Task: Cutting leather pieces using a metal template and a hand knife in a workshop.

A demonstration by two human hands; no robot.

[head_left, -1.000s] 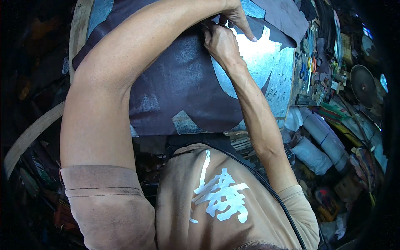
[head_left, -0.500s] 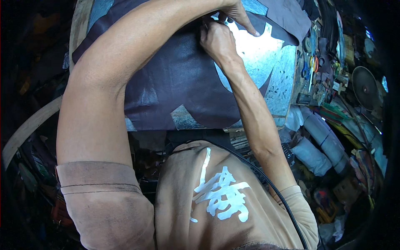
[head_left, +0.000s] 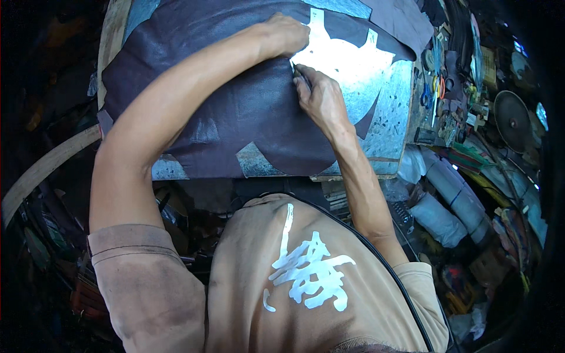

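Note:
A large sheet of dark purple-brown leather [head_left: 235, 112] covers most of a pale, speckled board [head_left: 388, 112]. Toward the right its cut-away edge bares a brightly lit patch of the board with tab-shaped outlines. My left hand [head_left: 287, 35] rests on the leather at the left border of that patch, fingers curled in; whether they pinch the leather is hidden. Just below it, my right hand [head_left: 322, 99] is closed at the same edge. A small dark tip shows at its fingertips, but the thing's kind cannot be made out.
A greyer leather piece [head_left: 403, 26] lies at the far right corner. Beyond the board's right side are scissors [head_left: 441, 87] with orange handles, other small tools and a round dark disc [head_left: 512, 117]. Plastic-wrapped rolls [head_left: 453, 182] lie lower right. A curved wooden strip [head_left: 47, 167] stands at left.
My left hand has drawn back left from over the bright patch to the leather beside it. My right hand has moved down and slightly right along the edge, and the leather's left part lies more exposed.

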